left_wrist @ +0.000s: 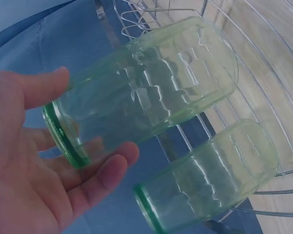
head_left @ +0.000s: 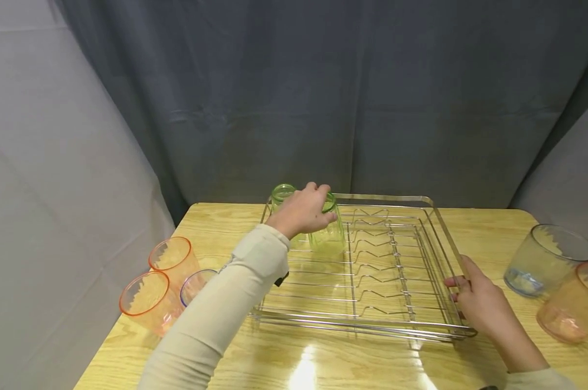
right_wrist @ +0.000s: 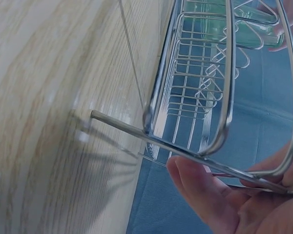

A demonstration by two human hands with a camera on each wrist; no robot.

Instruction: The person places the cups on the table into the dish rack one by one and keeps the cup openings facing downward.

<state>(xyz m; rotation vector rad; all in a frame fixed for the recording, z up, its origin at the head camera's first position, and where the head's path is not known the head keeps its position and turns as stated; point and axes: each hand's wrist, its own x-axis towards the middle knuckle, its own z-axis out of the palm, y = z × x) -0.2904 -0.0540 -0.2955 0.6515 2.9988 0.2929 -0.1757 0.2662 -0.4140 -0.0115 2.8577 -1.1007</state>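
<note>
A wire dish rack [head_left: 362, 320] stands on the wooden table. My left hand [head_left: 301, 211] grips a clear green glass [head_left: 329, 235] around its narrower end, thumb on one side and fingers on the other. That glass stands with its wide end down in the rack's left half. Close to it, a second green glass [head_left: 282, 193] is in the back left corner, partly hidden by the hand; the left wrist view shows this second glass [left_wrist: 210, 180] lower down. My right hand [head_left: 484, 300] holds the rack's right side, its fingers around the side wire in the right wrist view.
Two orange glasses [head_left: 171, 253] and a blue-rimmed glass [head_left: 195, 284] stand on the table at left, the latter partly behind my sleeve. A grey-blue glass [head_left: 547, 265] and another orange glass [head_left: 572, 309] stand at right. A dark curtain [head_left: 352, 97] hangs behind the table.
</note>
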